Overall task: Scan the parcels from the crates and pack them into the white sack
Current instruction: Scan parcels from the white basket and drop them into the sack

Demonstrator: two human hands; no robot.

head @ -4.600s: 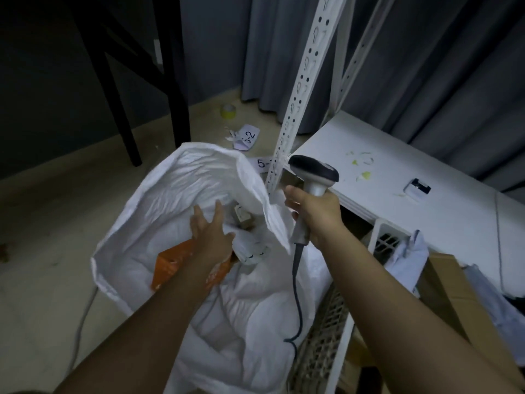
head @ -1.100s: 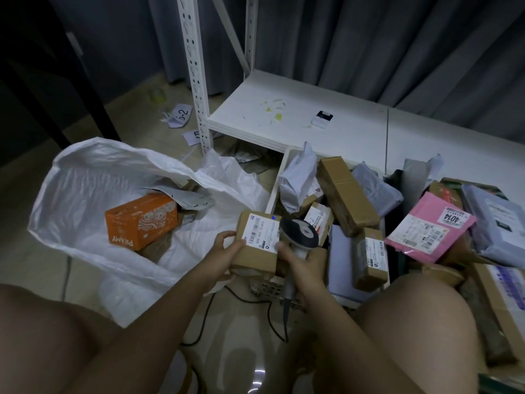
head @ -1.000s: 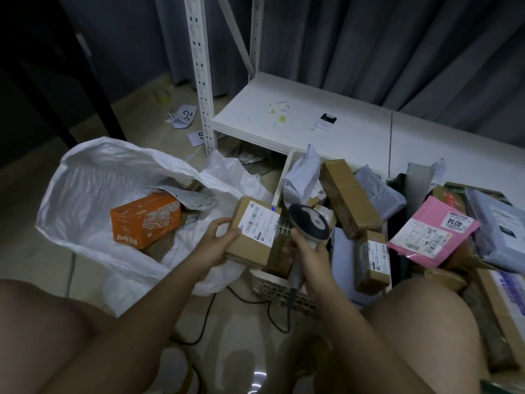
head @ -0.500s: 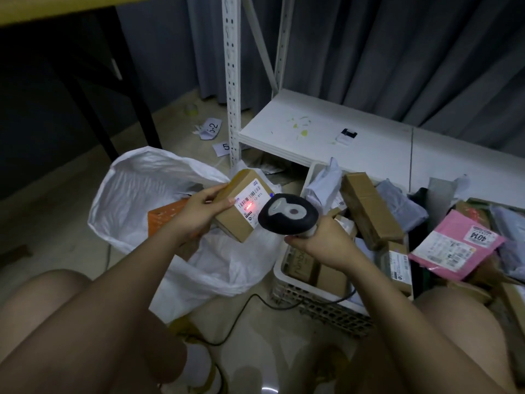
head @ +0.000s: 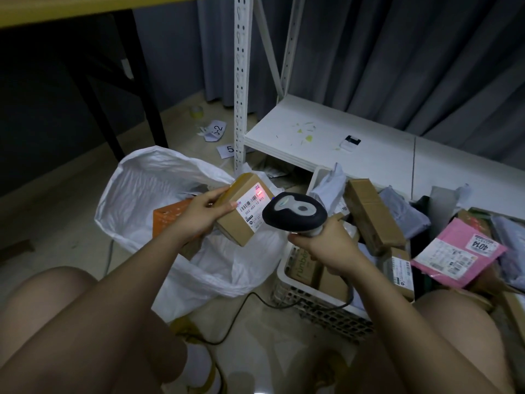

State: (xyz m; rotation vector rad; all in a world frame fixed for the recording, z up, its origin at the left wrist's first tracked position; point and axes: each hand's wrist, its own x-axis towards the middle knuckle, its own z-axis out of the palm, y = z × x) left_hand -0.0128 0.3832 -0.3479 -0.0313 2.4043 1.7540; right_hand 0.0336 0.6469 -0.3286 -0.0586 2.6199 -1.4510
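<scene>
My left hand [head: 203, 216] grips a small brown cardboard parcel [head: 241, 220] above the open white sack [head: 142, 189], its white label turned toward the scanner. My right hand [head: 321, 245] holds the black-headed barcode scanner [head: 294, 213] by its handle, close to the parcel's right side. A red light spot falls on the label's barcode. An orange box [head: 167, 220] lies inside the sack, partly hidden by my left hand. The white crate [head: 321, 308] at my right holds several brown boxes and grey mailers.
A pink mailer [head: 457, 257] and more parcels lie at the far right. A white low shelf [head: 341, 137] with a perforated upright post [head: 241, 81] stands behind. The scanner cable [head: 241, 319] runs across the floor. Paper tags lie near a dark table leg [head: 110, 115].
The parcel has been lifted from low by the crate to above the sack and turned toward the scanner. The scanner's red light now falls on the label.
</scene>
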